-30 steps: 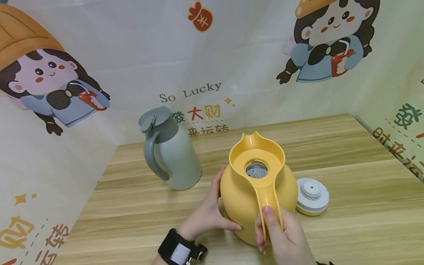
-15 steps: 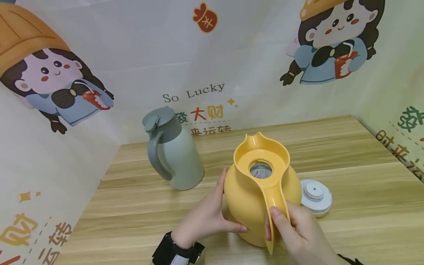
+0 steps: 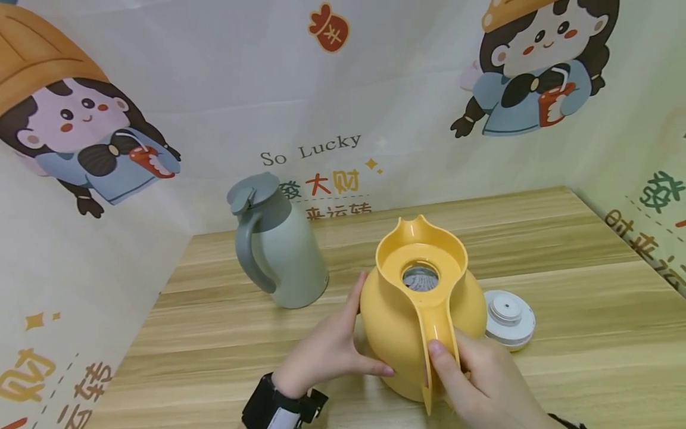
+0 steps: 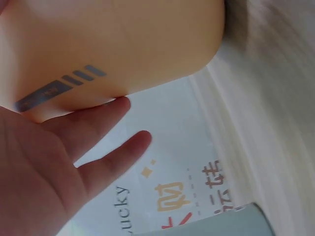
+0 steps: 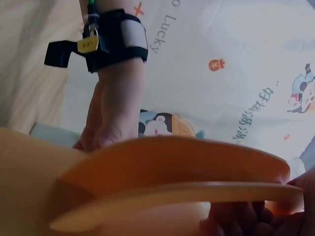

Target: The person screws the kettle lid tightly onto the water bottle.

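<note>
The yellow jug (image 3: 391, 322) stands on the wooden table with its round top uncovered, its spout facing the back and its handle facing the front. My left hand (image 3: 334, 351) lies against the jug's left side, thumb in front, fingers spread and fairly straight; in the left wrist view that hand (image 4: 74, 147) touches the jug's wall (image 4: 147, 39). With thumb and fingers my right hand (image 3: 482, 381) grips the handle (image 3: 436, 328). The right wrist view has the handle (image 5: 172, 162) close up, with curled fingers (image 5: 246, 216) beneath it. A white lid (image 3: 509, 319) lies right of the jug.
A grey-green jug (image 3: 292, 256) with a closed lid stands at the back left of the wooden table (image 3: 214, 357). Behind and at both sides hangs a printed cloth (image 3: 230, 71) with cartoon figures and lettering.
The view shifts slightly. The right hand's thumb and the lower end of the yellow handle have moved a little; both hands stay on the jug.
</note>
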{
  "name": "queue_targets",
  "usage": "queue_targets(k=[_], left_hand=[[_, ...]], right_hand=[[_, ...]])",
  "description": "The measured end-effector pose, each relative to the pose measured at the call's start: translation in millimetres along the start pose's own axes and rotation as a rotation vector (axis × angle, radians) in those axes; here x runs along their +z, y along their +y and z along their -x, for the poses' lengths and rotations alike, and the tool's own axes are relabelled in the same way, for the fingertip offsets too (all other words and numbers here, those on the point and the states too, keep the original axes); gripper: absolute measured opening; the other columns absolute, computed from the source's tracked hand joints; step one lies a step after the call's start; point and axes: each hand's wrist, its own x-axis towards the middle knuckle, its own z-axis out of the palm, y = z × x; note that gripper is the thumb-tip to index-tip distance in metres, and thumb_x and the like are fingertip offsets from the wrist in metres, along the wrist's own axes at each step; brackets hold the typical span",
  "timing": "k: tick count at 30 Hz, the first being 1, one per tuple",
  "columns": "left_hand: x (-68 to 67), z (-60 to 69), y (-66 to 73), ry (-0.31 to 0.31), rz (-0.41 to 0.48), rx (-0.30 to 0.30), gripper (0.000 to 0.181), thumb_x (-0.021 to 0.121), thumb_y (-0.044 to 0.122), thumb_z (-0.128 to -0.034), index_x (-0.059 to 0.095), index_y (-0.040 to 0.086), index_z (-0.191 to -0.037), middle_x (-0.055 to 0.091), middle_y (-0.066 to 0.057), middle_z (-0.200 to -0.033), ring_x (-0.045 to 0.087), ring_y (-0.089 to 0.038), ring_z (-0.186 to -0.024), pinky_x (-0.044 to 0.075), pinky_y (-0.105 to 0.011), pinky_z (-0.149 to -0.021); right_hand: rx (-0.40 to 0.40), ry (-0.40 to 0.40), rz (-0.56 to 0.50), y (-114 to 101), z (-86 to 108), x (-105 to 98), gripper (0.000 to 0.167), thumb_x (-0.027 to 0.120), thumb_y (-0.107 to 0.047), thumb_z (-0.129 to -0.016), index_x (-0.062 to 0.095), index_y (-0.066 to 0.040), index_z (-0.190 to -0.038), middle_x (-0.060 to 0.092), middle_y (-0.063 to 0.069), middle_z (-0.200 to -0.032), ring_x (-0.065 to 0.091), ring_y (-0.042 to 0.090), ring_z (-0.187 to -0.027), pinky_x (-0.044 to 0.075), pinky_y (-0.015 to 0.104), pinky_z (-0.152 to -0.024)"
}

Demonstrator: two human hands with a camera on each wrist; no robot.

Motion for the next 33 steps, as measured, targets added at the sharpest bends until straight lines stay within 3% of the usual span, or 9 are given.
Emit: queue_targets(k=[4,8,15,19,23,27,33], left_hand=[[-2.5,3.7,5.8,0.01,-0.067,0.007,0.136,0.084,0.057,-0.0595,-0.01,0.026,-0.152,0.033,-0.006,-0.15,0.039,-0.018,-0.131,0.035,-0.041,-0.104],[-6.7,9.5,14.6,0.028,-0.181,0.024,0.129,0.081,0.057,-0.0648,-0.006,0.022,-0.153,0.05,-0.006,-0.139,0.05,-0.017,-0.122,0.042,-0.039,-0.098],[-13.8,22.3,36.4,0.13,-0.363,0.049,0.1,0.079,0.047,-0.0745,0.021,0.021,-0.152,0.063,0.0,-0.122,0.062,-0.017,-0.103,0.051,-0.037,-0.084],[-12.9,29.6,48.3,0.216,-0.478,0.035,0.075,0.076,0.048,-0.0777,0.048,0.011,-0.137,0.068,-0.001,-0.101,0.065,-0.018,-0.086,0.052,-0.037,-0.073],[-10.0,34.4,56.3,0.317,-0.563,0.086,0.047,0.077,0.044,-0.0775,0.065,0.01,-0.107,0.069,0.0,-0.087,0.064,-0.017,-0.073,0.051,-0.034,-0.063],[-6.7,37.0,61.7,0.397,-0.554,0.175,0.03,0.077,0.041,-0.0782,0.067,0.014,-0.088,0.069,0.005,-0.08,0.062,-0.01,-0.065,0.05,-0.029,-0.057],[1.1,36.5,69.1,0.441,-0.364,0.416,0.018,0.067,0.032,-0.0894,0.066,0.013,-0.088,0.067,0.009,-0.08,0.061,-0.001,-0.07,0.049,-0.017,-0.061]], right_hand=[[-0.018,-0.019,0.102,2,-0.9,-6,0.026,0.061,-0.006,-0.089,0.053,-0.024,-0.072,0.04,-0.023,-0.062,0.04,-0.005,-0.057,0.032,0.01,-0.05],[-0.038,-0.065,0.087,3,-2.5,-11,0.021,0.062,-0.006,-0.089,0.058,-0.022,-0.076,0.048,-0.023,-0.065,0.045,-0.005,-0.06,0.035,0.011,-0.051],[-0.047,-0.099,0.068,1,-6.0,-17,0.021,0.064,-0.003,-0.085,0.06,-0.023,-0.079,0.055,-0.022,-0.069,0.051,-0.004,-0.062,0.039,0.012,-0.053],[-0.048,-0.104,0.072,0,-6.8,-21,0.024,0.067,-0.002,-0.083,0.059,-0.025,-0.08,0.054,-0.024,-0.07,0.052,-0.004,-0.063,0.041,0.012,-0.054],[-0.049,-0.107,0.072,-2,-6.5,-25,0.025,0.071,-0.005,-0.082,0.058,-0.026,-0.081,0.055,-0.024,-0.07,0.053,-0.004,-0.063,0.041,0.013,-0.056],[-0.059,-0.114,0.043,-4,-8.6,-33,0.027,0.072,-0.002,-0.079,0.059,-0.025,-0.082,0.058,-0.021,-0.072,0.055,-0.002,-0.065,0.043,0.014,-0.058],[0.021,-0.111,0.041,-10,-14.8,-50,0.039,0.071,0.01,-0.076,0.061,-0.027,-0.086,0.06,-0.018,-0.078,0.057,0.001,-0.069,0.046,0.016,-0.064]])
